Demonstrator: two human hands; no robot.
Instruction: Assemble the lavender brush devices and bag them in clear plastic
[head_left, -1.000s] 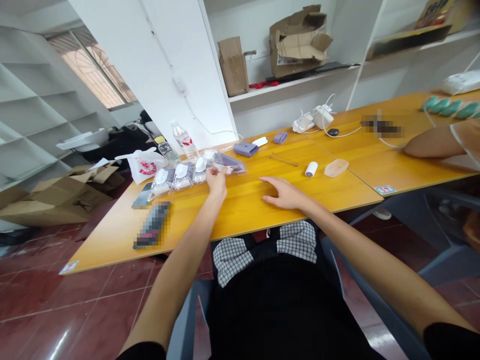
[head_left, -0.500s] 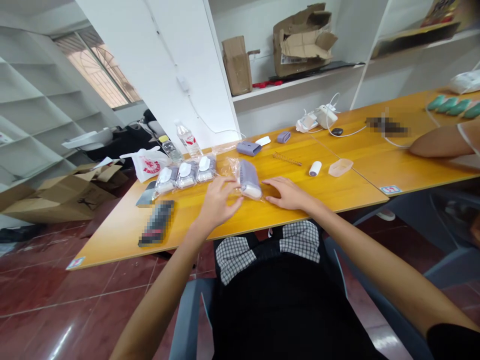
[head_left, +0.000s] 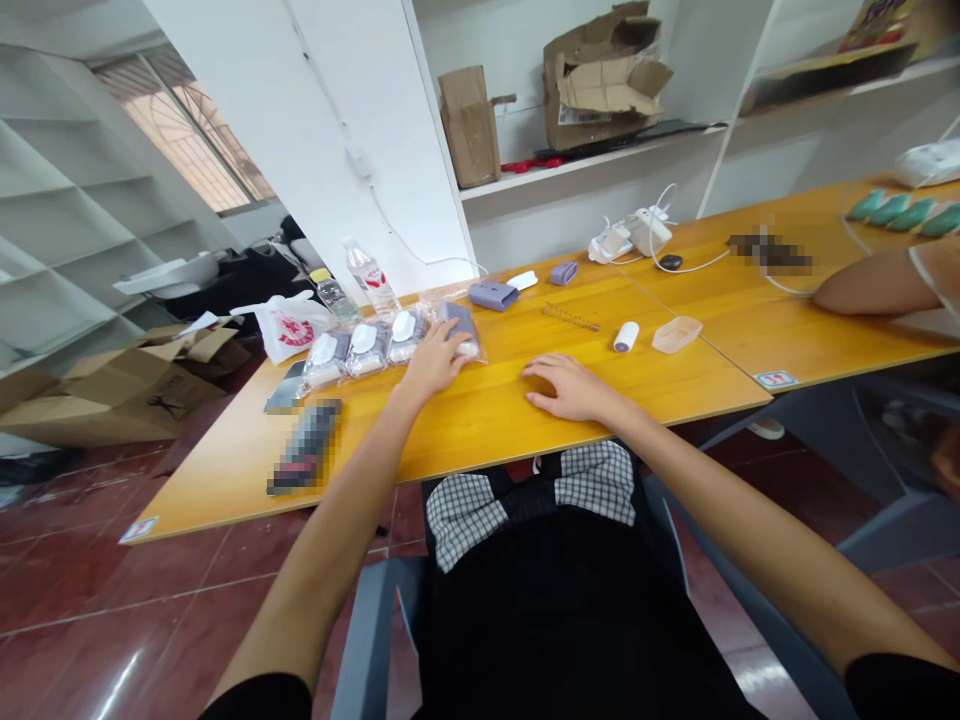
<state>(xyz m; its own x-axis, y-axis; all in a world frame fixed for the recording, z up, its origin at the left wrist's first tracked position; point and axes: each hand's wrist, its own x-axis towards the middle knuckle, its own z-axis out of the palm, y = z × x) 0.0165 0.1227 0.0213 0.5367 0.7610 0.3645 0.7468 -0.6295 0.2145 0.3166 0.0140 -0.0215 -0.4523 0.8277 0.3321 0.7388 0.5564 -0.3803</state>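
My left hand [head_left: 431, 362] grips a purple-and-white device in a clear plastic bag [head_left: 465, 322], fingers over its top and thumb at its near side. This bagged device stands at the right end of a row of similar bagged purple-and-white devices [head_left: 366, 348]. My right hand [head_left: 568, 388] rests on the table near its front edge, fingers apart and slightly curled, holding nothing. Beyond it lie a spring [head_left: 571, 318] and a small white cylinder with a purple end [head_left: 626, 337]. Farther back are a purple casing [head_left: 493, 295] and a purple ring-shaped piece [head_left: 564, 273].
A translucent tray [head_left: 677, 335] is on the right, with white chargers and cables [head_left: 637, 235] behind it. Bottles [head_left: 373, 278] and a white bag [head_left: 289, 328] stand back left. A blurred dark object [head_left: 306, 448] lies front left. Another person's arm [head_left: 874, 285] rests at right.
My left hand has carried the bagged device left and back, from between my hands to the end of the row. My right hand has stayed in place on the table.
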